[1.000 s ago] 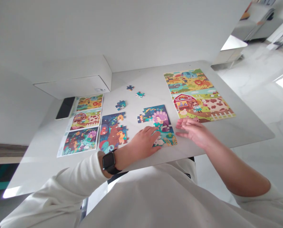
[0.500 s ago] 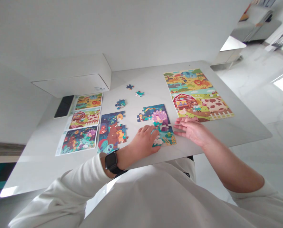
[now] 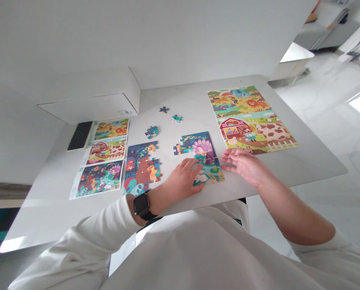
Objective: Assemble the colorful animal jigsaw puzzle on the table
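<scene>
My left hand (image 3: 182, 179) rests palm down at the lower left edge of the peacock puzzle section (image 3: 204, 151), its thumb and forefinger apart over the rabbit part. It hides some of that edge. Along the section's right edge my right hand (image 3: 242, 165) lies with fingers stretched out, holding nothing; the fingertips are at the border. Left of my left hand is a second joined section (image 3: 140, 167) with a bear and a fox, separated from the first by a gap. Beyond them lie loose puzzle pieces: a dark one (image 3: 164, 110), a teal one (image 3: 177, 118) and a larger one (image 3: 152, 131).
Two finished-looking puzzle pictures, a savanna (image 3: 240, 100) and a farm (image 3: 258, 131), lie at the right. A reference sheet (image 3: 123, 153) with three pictures, a black phone (image 3: 80, 135) and a white box (image 3: 89, 105) are at the left. A wall borders the table's far side.
Both hands keep nearly the same places on the puzzle section. The view has shifted slightly; no piece has visibly moved on the table.
</scene>
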`<action>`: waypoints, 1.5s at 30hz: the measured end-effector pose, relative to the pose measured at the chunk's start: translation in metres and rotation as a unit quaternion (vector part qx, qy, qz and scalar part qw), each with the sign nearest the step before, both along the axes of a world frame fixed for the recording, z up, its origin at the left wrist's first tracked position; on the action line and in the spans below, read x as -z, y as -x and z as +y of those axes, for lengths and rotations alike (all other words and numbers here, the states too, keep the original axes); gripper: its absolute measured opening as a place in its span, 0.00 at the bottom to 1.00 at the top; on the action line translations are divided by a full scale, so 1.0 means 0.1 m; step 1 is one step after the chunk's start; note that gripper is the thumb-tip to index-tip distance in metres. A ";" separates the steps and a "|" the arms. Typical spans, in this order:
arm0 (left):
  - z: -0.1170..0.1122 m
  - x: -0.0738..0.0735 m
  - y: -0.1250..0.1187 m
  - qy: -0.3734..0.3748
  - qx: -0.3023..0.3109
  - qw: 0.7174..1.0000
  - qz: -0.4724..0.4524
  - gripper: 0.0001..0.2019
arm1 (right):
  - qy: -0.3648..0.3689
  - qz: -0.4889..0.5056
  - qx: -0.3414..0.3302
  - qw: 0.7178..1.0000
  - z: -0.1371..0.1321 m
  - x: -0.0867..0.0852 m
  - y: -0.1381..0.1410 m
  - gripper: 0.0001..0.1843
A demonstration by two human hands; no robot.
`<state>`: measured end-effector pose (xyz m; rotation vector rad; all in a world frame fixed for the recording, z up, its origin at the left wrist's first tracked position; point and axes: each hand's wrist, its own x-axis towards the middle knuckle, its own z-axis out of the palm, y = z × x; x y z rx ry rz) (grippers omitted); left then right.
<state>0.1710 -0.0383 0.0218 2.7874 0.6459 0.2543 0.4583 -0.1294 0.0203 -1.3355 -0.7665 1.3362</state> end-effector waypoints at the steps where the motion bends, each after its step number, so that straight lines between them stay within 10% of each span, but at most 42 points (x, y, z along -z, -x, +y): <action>1: 0.00 0.00 0.00 0.000 0.000 1.000 0.001 0.28 | -0.001 -0.001 0.000 1.000 0.00 0.00 0.00 0.12; 12: -0.02 -0.03 0.02 -0.024 -0.002 0.999 0.030 0.28 | -0.081 -0.152 -0.029 0.985 0.00 -0.02 0.07 0.11; 19: 0.10 -0.04 -0.04 -0.039 0.041 0.997 0.045 0.31 | -0.221 -0.554 -0.188 0.780 0.13 -0.08 0.02 0.21; 27: 0.12 0.03 -0.05 -0.029 0.056 0.994 0.095 0.35 | -0.234 -0.642 -0.240 0.689 0.12 -0.05 0.12 0.21; 45: 0.50 -0.02 0.12 -0.040 -0.005 0.994 0.105 0.37 | -0.249 -0.650 -0.267 0.667 0.41 -0.06 0.10 0.30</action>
